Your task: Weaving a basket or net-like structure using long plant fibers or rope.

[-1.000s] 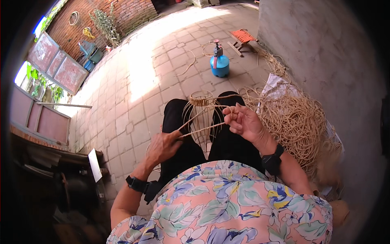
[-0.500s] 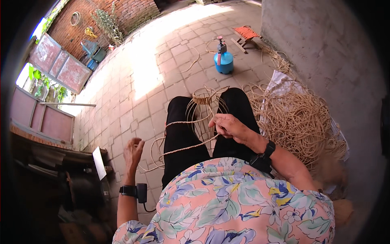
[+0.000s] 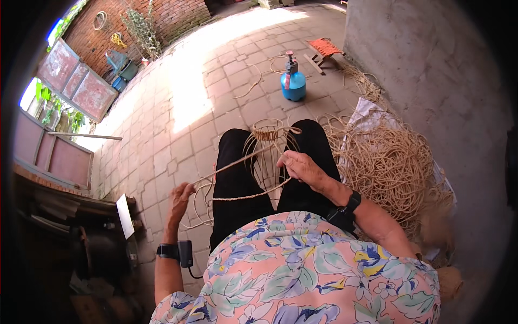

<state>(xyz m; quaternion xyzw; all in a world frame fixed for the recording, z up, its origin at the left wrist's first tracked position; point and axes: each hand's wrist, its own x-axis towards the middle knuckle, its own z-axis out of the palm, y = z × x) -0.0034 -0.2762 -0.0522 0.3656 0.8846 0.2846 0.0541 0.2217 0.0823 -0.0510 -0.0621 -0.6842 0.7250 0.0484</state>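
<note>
Between my knees stands a small round wicker frame, a wrapped tan band near its top with thin stakes spreading down from it. My left hand is out to the left of my thigh, fingers closed on a twisted tan cord that runs nearly straight back to the frame. Just right of the frame, my right hand is closed, thumb and forefinger pinched on the cord by the stakes. A slack length of cord sags from there across my lap, looping below my left hand. The frame's lower part is partly hidden.
A big tangled heap of tan cord lies on a white sack to my right, against a grey wall. Ahead on the paving stand a blue pump sprayer and a low stool with an orange woven seat.
My left hand has taken the cord, which is now drawn tighter and straighter from the frame toward it. My right hand stays by the stakes; the view has shifted slightly.
</note>
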